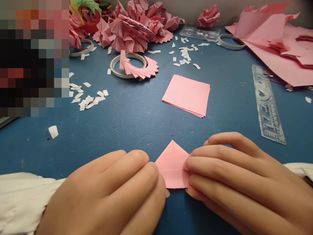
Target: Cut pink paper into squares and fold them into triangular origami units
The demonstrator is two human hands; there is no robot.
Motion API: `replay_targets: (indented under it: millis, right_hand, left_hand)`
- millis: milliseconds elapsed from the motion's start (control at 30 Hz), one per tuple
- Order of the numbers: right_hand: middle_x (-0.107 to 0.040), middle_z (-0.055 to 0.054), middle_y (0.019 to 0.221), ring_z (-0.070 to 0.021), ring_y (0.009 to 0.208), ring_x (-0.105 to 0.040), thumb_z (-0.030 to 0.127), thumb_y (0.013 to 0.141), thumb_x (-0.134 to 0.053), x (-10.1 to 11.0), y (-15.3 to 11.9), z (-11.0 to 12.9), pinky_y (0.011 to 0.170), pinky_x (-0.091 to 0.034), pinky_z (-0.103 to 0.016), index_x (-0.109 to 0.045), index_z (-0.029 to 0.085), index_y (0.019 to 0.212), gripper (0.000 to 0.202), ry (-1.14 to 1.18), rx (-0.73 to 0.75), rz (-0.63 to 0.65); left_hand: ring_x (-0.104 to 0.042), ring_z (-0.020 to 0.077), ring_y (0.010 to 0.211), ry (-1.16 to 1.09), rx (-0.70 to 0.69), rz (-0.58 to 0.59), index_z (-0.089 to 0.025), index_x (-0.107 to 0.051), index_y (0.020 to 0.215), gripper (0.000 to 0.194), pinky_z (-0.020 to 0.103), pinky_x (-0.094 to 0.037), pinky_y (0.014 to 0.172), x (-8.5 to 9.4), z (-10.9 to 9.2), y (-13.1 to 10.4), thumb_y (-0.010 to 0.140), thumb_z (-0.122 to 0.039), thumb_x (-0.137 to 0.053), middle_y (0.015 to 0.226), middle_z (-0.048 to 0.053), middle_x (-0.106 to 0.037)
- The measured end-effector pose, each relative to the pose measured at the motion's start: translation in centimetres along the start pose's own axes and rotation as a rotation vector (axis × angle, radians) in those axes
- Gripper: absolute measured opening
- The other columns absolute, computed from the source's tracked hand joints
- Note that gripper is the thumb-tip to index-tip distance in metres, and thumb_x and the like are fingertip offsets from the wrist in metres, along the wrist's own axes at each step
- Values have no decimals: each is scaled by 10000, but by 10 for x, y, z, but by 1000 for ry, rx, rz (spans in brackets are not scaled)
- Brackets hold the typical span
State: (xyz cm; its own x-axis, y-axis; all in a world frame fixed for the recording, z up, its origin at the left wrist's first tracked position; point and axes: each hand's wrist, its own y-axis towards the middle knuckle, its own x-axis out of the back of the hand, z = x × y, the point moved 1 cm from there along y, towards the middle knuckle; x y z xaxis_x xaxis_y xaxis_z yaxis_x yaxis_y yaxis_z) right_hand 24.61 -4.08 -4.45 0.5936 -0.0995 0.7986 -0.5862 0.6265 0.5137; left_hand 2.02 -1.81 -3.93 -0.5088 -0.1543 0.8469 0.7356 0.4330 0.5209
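Note:
Between my two hands, low in the head view, is a folded piece of pink paper (173,163) with its point facing away from me and crease lines across it. My left hand (114,192) is closed on the paper's left side, its fingers curled. On the right side, my right hand (234,176) grips the paper between fingertips and thumb. Parts of both paper corners are hidden under the fingers. Beyond the hands lies a stack of square pink paper sheets (187,94).
Tape rolls (117,70) lie farther back, one under a ring of folded pink paper (149,70). A clear plastic ruler (267,104) is at right. White paper scraps (88,101) are scattered about. Pink paper flowers (132,27) and large pink sheets (276,49) fill the back.

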Motion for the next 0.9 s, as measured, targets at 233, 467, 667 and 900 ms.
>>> replay_targets:
  millis: [233,467,667,900]
  right_hand:
    - [-742,-8,872,-124,794,-657,75,1061,-521,4,1,-7,813,-508,-342,-661,170,841,277,-29,-1,59]
    - [-665,-17,862,-153,774,-581,156,1081,-516,6,-1,-17,731,-455,-371,-623,190,807,296,-124,-53,152]
    - [-612,-10,804,-164,731,-519,199,1085,-528,7,-3,-19,706,-410,-381,-607,196,799,297,-127,-31,182]
    - [-595,8,753,-157,702,-527,174,1080,-535,6,-2,-20,700,-391,-379,-570,207,760,323,-186,-18,171]
  left_hand:
    - [-585,197,735,-62,104,33,-228,-594,852,310,387,-464,651,-4,4,-3,1128,-257,-456,769,-9,-621]
    - [-526,180,696,-55,177,66,-241,-483,810,323,405,-349,623,-5,6,-4,1078,-67,-431,797,-22,-629]
    - [-496,183,662,-116,128,136,-242,-448,773,343,411,-331,565,0,8,0,1052,-45,-408,851,3,-657]
    - [-362,194,662,-171,134,253,-222,-451,751,358,399,-248,538,0,11,2,986,40,-379,721,-6,-443]
